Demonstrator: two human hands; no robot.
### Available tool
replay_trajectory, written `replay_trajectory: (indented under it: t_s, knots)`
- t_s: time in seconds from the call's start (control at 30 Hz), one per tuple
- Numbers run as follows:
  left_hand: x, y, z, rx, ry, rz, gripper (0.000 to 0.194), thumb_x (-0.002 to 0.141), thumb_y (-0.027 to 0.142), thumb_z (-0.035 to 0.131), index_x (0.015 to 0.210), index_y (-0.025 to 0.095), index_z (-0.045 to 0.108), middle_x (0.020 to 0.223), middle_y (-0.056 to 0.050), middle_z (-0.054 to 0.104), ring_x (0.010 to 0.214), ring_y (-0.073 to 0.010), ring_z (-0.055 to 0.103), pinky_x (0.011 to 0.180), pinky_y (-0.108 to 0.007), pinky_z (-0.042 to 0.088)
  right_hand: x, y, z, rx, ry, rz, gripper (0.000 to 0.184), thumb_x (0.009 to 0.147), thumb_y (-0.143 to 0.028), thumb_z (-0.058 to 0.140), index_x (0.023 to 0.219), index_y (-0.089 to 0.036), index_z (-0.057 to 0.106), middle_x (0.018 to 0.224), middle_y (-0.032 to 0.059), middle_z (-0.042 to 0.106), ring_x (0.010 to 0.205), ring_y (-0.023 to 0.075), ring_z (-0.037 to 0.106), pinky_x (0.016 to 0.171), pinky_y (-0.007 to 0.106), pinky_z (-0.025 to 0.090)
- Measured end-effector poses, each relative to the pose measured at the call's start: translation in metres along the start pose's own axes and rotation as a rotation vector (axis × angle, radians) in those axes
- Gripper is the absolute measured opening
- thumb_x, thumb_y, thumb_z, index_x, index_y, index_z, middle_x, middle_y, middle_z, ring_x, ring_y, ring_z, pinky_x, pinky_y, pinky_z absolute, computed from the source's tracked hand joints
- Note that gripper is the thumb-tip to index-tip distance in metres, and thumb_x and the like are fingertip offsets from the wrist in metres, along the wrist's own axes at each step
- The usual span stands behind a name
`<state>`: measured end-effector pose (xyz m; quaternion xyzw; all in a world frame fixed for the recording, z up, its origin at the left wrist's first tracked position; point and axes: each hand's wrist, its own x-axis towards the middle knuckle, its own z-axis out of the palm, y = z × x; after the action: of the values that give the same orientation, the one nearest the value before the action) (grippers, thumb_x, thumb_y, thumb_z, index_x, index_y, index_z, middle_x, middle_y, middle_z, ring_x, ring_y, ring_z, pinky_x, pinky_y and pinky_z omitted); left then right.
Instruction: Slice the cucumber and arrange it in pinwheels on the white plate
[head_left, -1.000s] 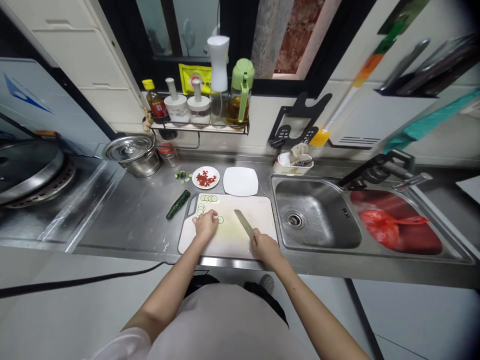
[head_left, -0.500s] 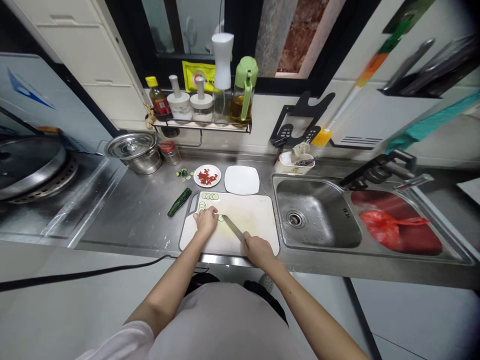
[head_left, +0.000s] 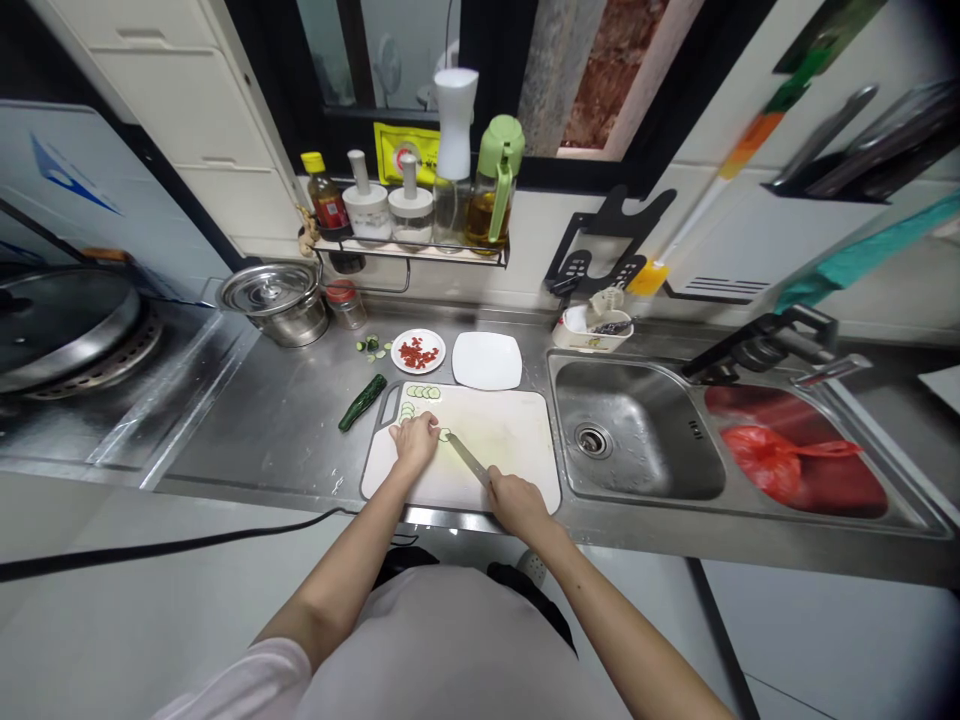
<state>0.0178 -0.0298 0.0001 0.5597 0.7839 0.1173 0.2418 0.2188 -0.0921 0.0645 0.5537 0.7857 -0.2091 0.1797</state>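
Note:
On the steel counter lies a white cutting board (head_left: 510,440). My left hand (head_left: 415,441) is curled on its left part, pressing down on a piece of cucumber that is mostly hidden under the fingers. My right hand (head_left: 513,501) grips the handle of a knife (head_left: 468,459), whose blade angles up-left and meets the cucumber beside my left fingertips. A loose cucumber slice (head_left: 445,435) lies at the blade. A row of cucumber slices (head_left: 423,392) sits along the board's far left edge.
A cucumber half (head_left: 361,402) lies left of the board. Behind it stand a plate of red chopped bits (head_left: 418,352) and an empty white plate (head_left: 487,361). A lidded pot (head_left: 275,300) is at back left, a sink (head_left: 634,440) at right, a red bag (head_left: 780,460) in the far basin.
My right hand moved the knife left from the board's middle until the blade met the cucumber under my left hand. The left hand stayed in place.

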Motion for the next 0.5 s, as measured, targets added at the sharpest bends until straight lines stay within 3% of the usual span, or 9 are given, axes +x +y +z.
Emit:
replay_trajectory:
  t_s: [0.5]
  knots:
    - [0.0036, -0.0014, 0.0014, 0.005, -0.015, -0.013, 0.016, 0.084, 0.03, 0.055, 0.097, 0.029, 0.064, 0.089, -0.002, 0.072, 0.105, -0.0267, 0.057, 0.09, -0.042, 0.028, 0.0018, -0.0007, -0.0011, -0.024, -0.012, -0.009, 0.025, 0.093, -0.015, 0.034, 0.112, -0.015, 0.05, 0.095, 0.0146, 0.07, 0.091, 0.0259, 0.068, 0.07, 0.031, 0.043]
